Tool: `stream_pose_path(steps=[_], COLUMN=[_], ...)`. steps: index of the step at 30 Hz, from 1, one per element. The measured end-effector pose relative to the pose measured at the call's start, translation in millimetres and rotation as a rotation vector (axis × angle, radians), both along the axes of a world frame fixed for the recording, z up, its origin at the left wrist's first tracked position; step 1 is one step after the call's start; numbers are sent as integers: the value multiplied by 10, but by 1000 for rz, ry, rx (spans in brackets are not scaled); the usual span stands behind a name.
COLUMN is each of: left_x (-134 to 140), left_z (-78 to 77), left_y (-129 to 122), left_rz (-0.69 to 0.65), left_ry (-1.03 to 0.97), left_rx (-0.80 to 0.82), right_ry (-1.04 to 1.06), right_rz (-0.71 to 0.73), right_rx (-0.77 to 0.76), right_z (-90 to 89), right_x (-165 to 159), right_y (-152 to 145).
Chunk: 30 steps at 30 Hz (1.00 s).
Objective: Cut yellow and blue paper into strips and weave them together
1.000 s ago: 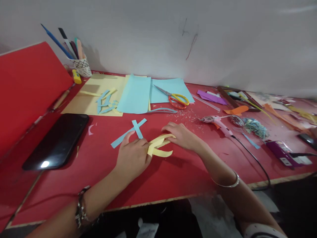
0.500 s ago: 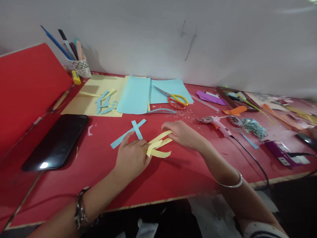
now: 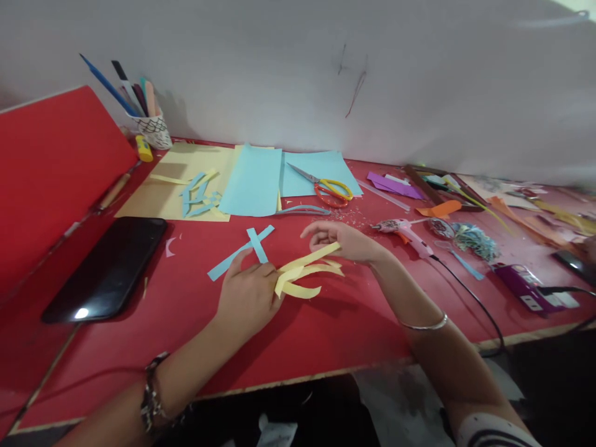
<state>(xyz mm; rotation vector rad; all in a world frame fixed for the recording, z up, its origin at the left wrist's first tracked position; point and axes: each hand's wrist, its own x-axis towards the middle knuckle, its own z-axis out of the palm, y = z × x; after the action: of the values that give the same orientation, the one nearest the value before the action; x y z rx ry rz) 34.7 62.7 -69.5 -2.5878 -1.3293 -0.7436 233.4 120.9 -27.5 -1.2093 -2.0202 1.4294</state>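
Pinched in my left hand [image 3: 246, 295] are several yellow paper strips [image 3: 300, 290], folded over one another, with their loose ends fanning out to the right. My right hand [image 3: 351, 241] hovers beside those ends, its fingers loosely bent and apart, and it appears to hold nothing. One yellow end passes close in front of it. Just beyond my left fingers, two light blue paper strips [image 3: 257, 244] lie crossed on the red table [image 3: 354, 347]. How the yellow strips join is hidden by my left fingers.
Scissors [image 3: 333, 189] rest on blue paper sheets [image 3: 254, 180] at the back. A woven blue-and-yellow paper piece [image 3: 198, 197] lies on yellow paper. A black phone [image 3: 107, 270] is at the left. To the right lie a pink glue gun [image 3: 412, 239] with its cord and a purple power strip [image 3: 524, 285].
My right hand has let go of the yellow strips and drawn slightly right, its fingers opening. The strips' free ends have spread to the right. My left hand has stayed in place.
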Motion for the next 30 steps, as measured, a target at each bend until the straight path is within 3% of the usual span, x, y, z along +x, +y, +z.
stream_pose_path(steps=[8,13,18,25,30], left_x=[-7,-3,-8,-14,-15], left_z=[-1,-14,-3,-4,9], left_y=[-2,1,-10,-9,-8], left_rz=[-20,-6,-7,-10,-29], left_ry=[3,2,26,23,18], left_rx=[11,16,-27,-65,-116], right_ry=[-155,-165,-228,-5,-29], right_rz=[12,105,26,36,-112], right_rx=[53,24,93,-200,-4], right_z=[-13,-10,-2,-45,-85], right_x=[-5,43,22,112,65], right_y=[-30,-56,-48,-23,4])
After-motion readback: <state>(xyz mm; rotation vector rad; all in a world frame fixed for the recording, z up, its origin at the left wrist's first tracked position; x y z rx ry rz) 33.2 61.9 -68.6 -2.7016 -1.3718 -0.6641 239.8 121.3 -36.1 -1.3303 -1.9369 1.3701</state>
